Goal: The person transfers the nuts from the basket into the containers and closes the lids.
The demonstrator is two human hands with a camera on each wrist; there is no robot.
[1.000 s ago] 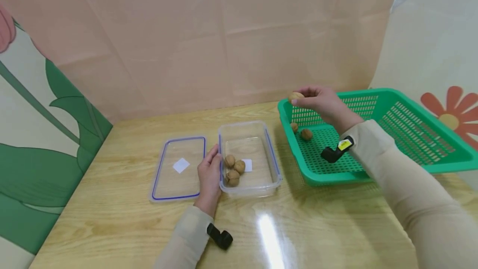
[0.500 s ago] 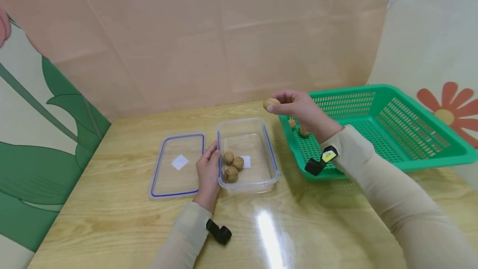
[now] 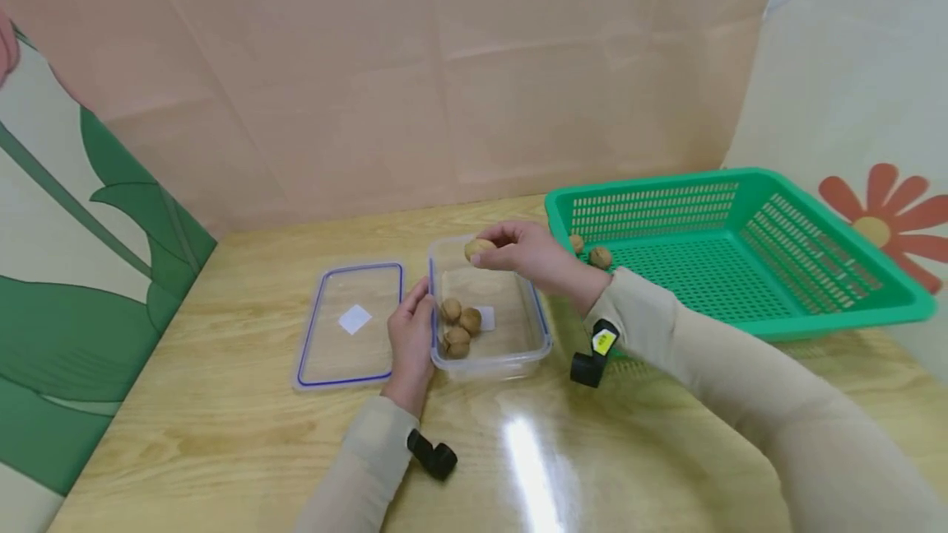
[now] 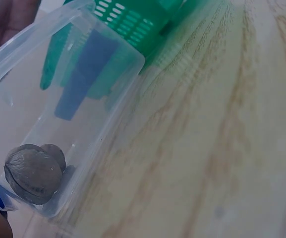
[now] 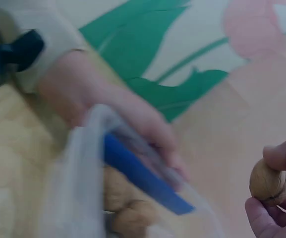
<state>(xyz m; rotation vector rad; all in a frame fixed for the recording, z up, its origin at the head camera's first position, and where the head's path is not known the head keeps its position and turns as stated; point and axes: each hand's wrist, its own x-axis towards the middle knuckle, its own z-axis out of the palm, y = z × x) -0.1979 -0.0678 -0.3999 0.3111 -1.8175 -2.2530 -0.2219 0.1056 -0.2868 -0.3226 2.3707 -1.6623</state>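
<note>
A clear plastic food container (image 3: pixel 511 362) with a blue seal line stands mid-table, three walnuts (image 3: pixel 456 342) gathered at its left side. My left hand (image 3: pixel 411 344) rests along the container's left wall, fingers fairly straight against it. Over the far part of the container, my right hand (image 3: pixel 536 260) pinches a walnut (image 5: pixel 268 182) between thumb and fingers, as the right wrist view shows up close. In the left wrist view, walnuts (image 4: pixel 33 173) show through the container's clear wall.
Left of the container lies its clear lid (image 3: pixel 348 360), blue-edged, with a white paper square (image 3: pixel 355 319) showing on it. A green plastic basket (image 3: pixel 815 327) stands at the right, with two walnuts (image 3: pixel 600 257) at its left end. A draped wall rises behind the table.
My right hand has carried the walnut leftward, from above the basket's left rim to over the container. The left hand has stayed at the container's side.
</note>
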